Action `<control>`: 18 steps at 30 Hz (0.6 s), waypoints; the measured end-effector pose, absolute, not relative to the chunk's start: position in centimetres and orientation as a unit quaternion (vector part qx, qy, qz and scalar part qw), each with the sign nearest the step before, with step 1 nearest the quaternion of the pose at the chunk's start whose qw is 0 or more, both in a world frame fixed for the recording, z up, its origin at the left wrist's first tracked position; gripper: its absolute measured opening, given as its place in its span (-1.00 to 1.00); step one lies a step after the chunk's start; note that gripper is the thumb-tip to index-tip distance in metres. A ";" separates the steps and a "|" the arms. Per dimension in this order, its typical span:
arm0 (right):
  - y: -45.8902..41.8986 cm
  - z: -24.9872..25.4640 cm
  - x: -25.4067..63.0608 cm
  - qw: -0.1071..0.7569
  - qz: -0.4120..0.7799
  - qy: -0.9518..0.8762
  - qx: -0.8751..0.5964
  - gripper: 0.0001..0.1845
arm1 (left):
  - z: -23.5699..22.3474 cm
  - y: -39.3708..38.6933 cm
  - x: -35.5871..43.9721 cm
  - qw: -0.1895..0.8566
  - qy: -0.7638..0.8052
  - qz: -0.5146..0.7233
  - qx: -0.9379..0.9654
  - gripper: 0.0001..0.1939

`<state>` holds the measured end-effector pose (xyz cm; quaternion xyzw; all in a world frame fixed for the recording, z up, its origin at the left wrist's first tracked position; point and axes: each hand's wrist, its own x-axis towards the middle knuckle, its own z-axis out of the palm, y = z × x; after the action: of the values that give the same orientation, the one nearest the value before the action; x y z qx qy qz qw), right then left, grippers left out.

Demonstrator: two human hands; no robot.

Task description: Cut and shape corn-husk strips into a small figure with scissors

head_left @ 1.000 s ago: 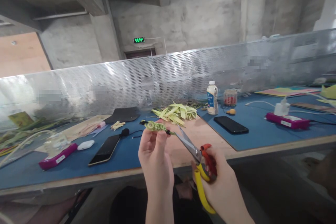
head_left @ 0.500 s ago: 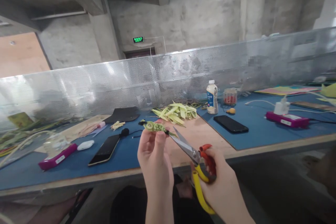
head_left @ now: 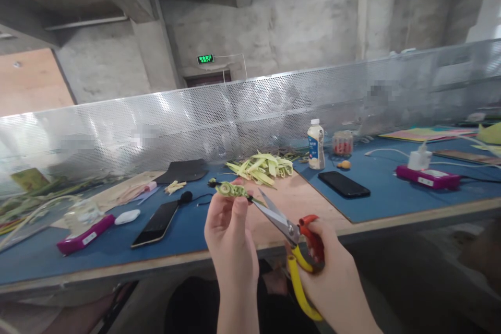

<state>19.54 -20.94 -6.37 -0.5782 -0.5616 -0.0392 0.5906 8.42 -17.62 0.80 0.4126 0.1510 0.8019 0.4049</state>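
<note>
My left hand (head_left: 230, 222) pinches a small green coiled plant-strip piece (head_left: 230, 189), bound with dark thread at both ends. In my right hand (head_left: 332, 271) is a pair of scissors (head_left: 287, 227) with one red and one yellow handle. The blades are spread, and their tips come up to the dark-bound right end of the green piece, where a short stem sticks out. Whether a blade touches it I cannot tell. Beyond my hands, a heap of pale green leaf strips (head_left: 266, 167) lies on a bare wooden part of the table (head_left: 309, 201).
A phone (head_left: 156, 223) and a purple power strip (head_left: 86, 235) lie at left. To the right are a bottle (head_left: 316, 145), a jar with red contents (head_left: 343, 143), another phone (head_left: 344, 183) and a second purple power strip (head_left: 428, 177). A perforated metal screen (head_left: 195, 120) runs behind.
Almost nothing differs. The scissors have shifted very slightly; both hands keep their holds and the blades stay spread beside the green piece.
</note>
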 end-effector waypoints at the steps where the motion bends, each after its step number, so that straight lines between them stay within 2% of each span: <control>1: -20.9 -6.3 19.5 0.590 -0.039 -0.562 -0.578 -0.67 | 0.8 -17.6 8.4 0.405 0.152 0.802 0.413 -0.89; 18: -20.9 -6.4 19.4 0.595 -0.029 -0.560 -0.576 -0.66 | 0.6 -17.3 8.3 0.398 0.154 0.803 0.417 -0.91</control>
<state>19.45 -20.95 -6.43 -0.5759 -0.5596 -0.0294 0.5952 8.33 -17.28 0.58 0.4166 0.1538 0.8028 0.3979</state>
